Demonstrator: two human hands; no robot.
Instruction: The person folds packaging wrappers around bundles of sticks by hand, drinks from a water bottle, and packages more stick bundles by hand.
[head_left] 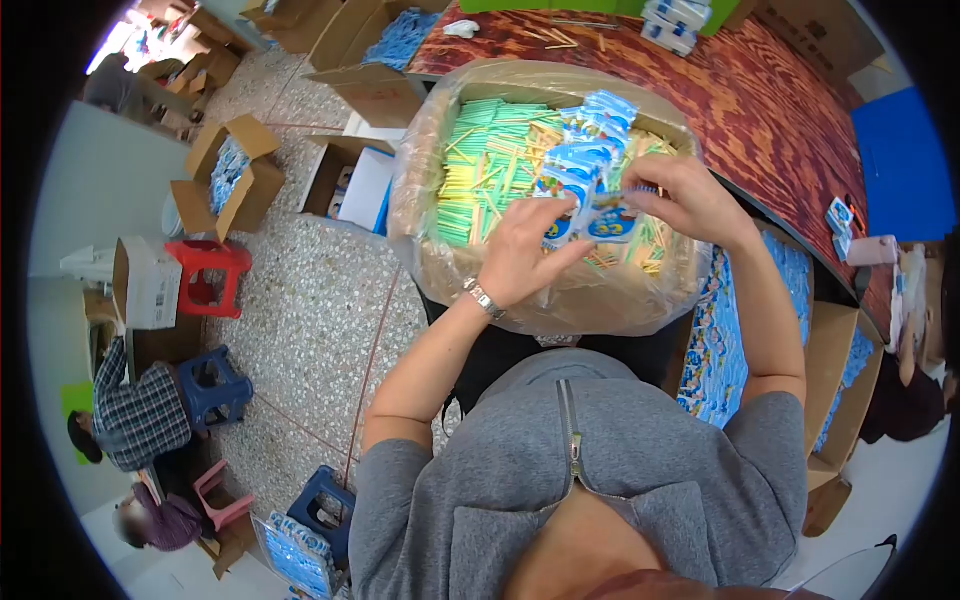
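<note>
In front of me stands a large carton lined with clear plastic [415, 200], holding many thin sticks [490, 150] in green, yellow and pale wood colour. A strip of blue printed packets [600, 118] lies over the sticks and runs down between my hands. My left hand [520, 248], with a metal watch on its wrist, grips the packets near their lower end, thumb and fingers on either side. Fingers bent in a pinch, my right hand [685, 200] holds the upper edge of a blue packet [610, 228] at the right. What lies under the fingertips is hidden.
A red-brown patterned table [720, 95] is behind the carton. Cartons of blue packets stand at my right [715, 350], on the floor [228, 175] and at the table's left end [400, 40]. Red [215, 275] and blue stools [215, 390] are at left; other people sit nearby.
</note>
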